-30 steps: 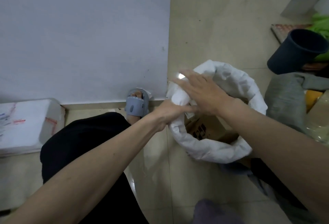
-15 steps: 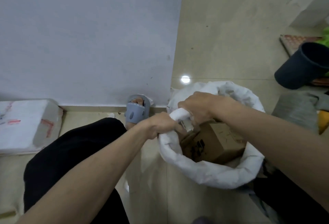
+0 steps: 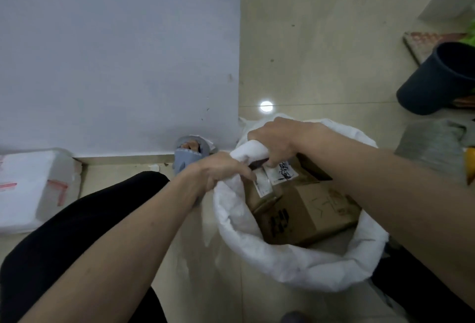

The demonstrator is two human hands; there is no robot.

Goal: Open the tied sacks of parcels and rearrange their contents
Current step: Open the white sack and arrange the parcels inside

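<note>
White sack (image 3: 290, 263) rim gripped by both hands.

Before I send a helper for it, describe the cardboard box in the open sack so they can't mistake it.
Find the white sack on the tiled floor by the wall corner, its rolled rim gripped by both hands. Inside lies the brown cardboard box. It is the only brown thing in the sack, with black print and white labels.
</note>
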